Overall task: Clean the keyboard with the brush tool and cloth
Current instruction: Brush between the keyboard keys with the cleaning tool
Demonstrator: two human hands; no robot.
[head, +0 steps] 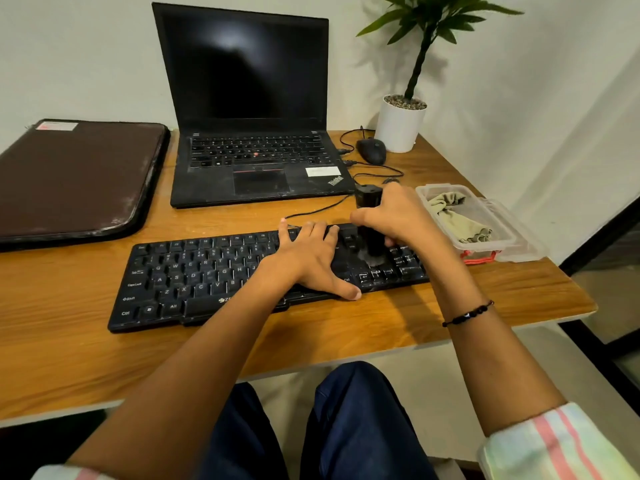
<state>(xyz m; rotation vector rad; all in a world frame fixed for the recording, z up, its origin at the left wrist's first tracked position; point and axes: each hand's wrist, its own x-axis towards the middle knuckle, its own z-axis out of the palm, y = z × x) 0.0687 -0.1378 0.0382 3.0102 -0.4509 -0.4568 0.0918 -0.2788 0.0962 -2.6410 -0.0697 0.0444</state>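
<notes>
Head view: you're brushing the right end of the keyboard (194,282). Your right hand (398,216) is gripping the brush (370,220) upright, bristles touching the keys left of the number pad. Your left hand (311,261) is lying open and flat on the keys just beside the brush, thumb over the front edge, pinning the board. Keep it upright, press lightly, sweep along the gaps. The cloth (457,216) is sitting in the plastic box (519,244) just right of your brushing hand.
</notes>
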